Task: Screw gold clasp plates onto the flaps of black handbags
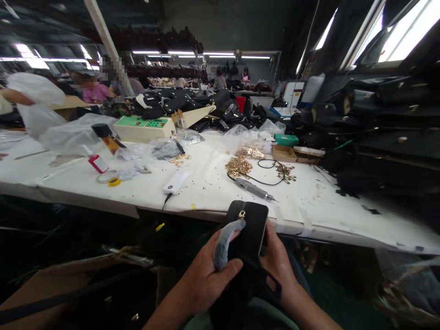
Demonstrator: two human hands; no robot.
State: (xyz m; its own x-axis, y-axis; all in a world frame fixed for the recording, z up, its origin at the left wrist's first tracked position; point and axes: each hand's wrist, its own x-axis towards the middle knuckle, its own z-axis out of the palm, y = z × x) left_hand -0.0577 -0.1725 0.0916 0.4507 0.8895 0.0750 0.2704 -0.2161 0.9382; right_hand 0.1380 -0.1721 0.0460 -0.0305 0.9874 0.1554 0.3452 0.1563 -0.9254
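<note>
A black bag [253, 231] is between my two hands, tilted at the table's front edge above my lap. On its upper face sits a small gold clasp [242, 214]. My left hand [209, 275] grips the bag's left side, the index finger, wrapped in something grey, bent with its tip just below the clasp. Around the right side curls my right hand [277, 256], its fingers partly hidden behind the bag. Just beyond the bag, a grey corded electric screwdriver [252, 187] lies on the white table [209, 197], touched by neither hand.
Gold metal pieces [238, 166] are heaped behind the screwdriver. A white device with a cable [176, 182], a red-and-white bottle [98, 163] and a green-topped machine [146, 127] stand leftward. Black bags [388, 133] are piled right; an open carton [44, 284] is low left.
</note>
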